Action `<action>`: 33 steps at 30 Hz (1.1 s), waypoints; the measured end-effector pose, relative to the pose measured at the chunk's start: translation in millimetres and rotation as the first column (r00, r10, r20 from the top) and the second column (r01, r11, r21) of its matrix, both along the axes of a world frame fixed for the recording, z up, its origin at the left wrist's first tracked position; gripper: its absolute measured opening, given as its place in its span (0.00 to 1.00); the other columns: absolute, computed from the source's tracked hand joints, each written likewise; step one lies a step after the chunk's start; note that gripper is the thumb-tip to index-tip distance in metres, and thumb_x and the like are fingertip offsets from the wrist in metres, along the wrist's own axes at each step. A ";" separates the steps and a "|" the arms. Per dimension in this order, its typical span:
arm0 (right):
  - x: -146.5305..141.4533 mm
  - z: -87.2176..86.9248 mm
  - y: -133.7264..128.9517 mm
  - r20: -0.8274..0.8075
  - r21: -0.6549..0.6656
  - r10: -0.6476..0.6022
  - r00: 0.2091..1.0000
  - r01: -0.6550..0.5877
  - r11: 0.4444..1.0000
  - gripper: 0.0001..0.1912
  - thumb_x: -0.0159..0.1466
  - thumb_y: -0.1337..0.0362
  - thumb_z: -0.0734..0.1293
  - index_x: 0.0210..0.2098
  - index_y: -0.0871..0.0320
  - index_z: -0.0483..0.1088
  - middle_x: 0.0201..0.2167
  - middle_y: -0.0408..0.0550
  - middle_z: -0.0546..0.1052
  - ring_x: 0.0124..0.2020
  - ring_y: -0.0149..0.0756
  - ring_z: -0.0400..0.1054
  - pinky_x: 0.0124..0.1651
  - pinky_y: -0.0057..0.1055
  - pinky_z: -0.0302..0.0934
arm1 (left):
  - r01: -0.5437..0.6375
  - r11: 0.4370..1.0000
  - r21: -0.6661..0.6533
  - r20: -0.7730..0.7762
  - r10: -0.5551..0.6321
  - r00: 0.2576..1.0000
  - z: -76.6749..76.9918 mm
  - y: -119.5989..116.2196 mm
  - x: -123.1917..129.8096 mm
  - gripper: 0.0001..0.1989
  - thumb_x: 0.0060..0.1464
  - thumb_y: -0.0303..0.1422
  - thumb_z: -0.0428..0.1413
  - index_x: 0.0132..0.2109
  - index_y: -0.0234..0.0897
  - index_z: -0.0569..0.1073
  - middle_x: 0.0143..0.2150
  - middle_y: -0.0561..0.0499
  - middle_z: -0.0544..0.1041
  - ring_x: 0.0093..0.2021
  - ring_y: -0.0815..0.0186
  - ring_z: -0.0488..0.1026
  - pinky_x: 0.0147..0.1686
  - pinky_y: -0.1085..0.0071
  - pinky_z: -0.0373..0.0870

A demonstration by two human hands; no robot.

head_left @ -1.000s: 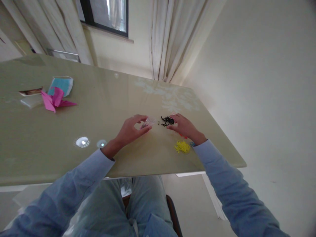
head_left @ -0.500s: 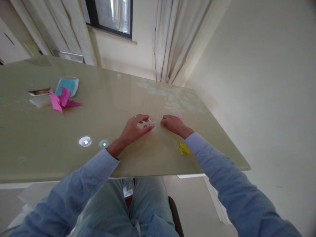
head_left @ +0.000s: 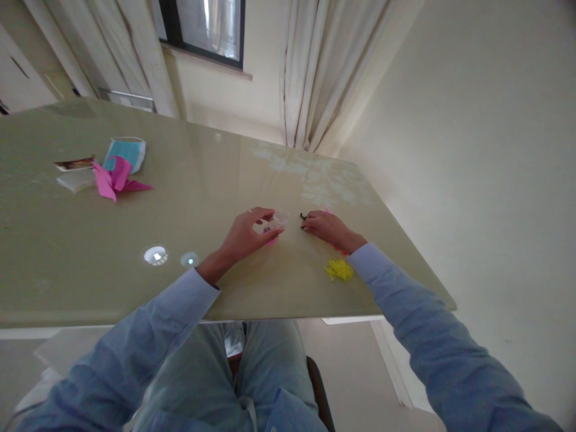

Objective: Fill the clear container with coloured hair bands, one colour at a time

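Observation:
My left hand (head_left: pixel 250 234) is curled round a small clear plastic container (head_left: pixel 281 217), thumb on the near side and fingers on the far side. Something dark shows by the thumb, and a pink bit (head_left: pixel 272 241) lies beneath it. To the right, my right hand (head_left: pixel 327 224) is low over the table with its fingers pinched together. Small black bands (head_left: pixel 303 216) stick out at its fingertips. Under the right wrist some red pieces (head_left: pixel 341 248) partly show, and pink pieces (head_left: pixel 327 210) peek out behind the hand. A pile of yellow bands (head_left: pixel 339 270) lies nearer me.
A pink folded-paper bird (head_left: pixel 117 179) sits at the left by a blue face mask (head_left: pixel 127 153), a clear packet (head_left: pixel 75 180) and a dark printed strip (head_left: pixel 74 164). The glossy table (head_left: pixel 252 300) ends near my lap; a wall stands to the right.
My right hand has shifted a little right, and black bands now show at its fingertips. Red pieces have come into sight under its wrist. The left hand keeps its hold on the container.

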State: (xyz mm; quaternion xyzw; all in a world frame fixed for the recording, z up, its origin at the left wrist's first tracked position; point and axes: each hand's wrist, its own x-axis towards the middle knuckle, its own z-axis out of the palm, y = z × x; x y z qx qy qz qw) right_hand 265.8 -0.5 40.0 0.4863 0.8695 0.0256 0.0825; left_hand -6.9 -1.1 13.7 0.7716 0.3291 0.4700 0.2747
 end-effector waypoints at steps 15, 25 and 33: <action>-7.3 1.3 3.1 0.073 -0.004 -0.065 0.995 0.066 0.998 0.13 0.71 0.70 0.60 0.40 0.62 0.78 0.42 0.59 0.79 0.44 0.41 0.71 0.45 0.33 0.56 | -0.019 0.999 0.026 0.026 0.018 0.999 -3.4 2.5 0.6 0.21 0.51 0.46 0.65 0.46 0.35 0.79 0.41 0.45 0.84 0.38 0.61 0.80 0.37 0.66 0.79; 15.2 1.4 6.1 -0.125 -0.009 -0.045 0.991 0.044 0.999 0.09 0.69 0.64 0.66 0.44 0.59 0.77 0.42 0.55 0.79 0.45 0.41 0.71 0.47 0.32 0.60 | -0.007 0.999 0.043 0.036 0.005 0.999 -4.4 2.7 0.5 0.22 0.51 0.46 0.65 0.46 0.34 0.79 0.40 0.44 0.84 0.38 0.61 0.80 0.36 0.67 0.78; 29.7 9.2 19.3 -0.230 -0.033 -0.050 0.972 0.043 0.999 0.28 0.60 0.64 0.75 0.59 0.61 0.71 0.57 0.61 0.73 0.59 0.49 0.66 0.62 0.43 0.60 | -0.010 1.000 0.029 0.043 0.009 0.999 -3.8 2.3 0.3 0.22 0.51 0.45 0.65 0.46 0.33 0.79 0.40 0.43 0.84 0.37 0.61 0.80 0.35 0.67 0.78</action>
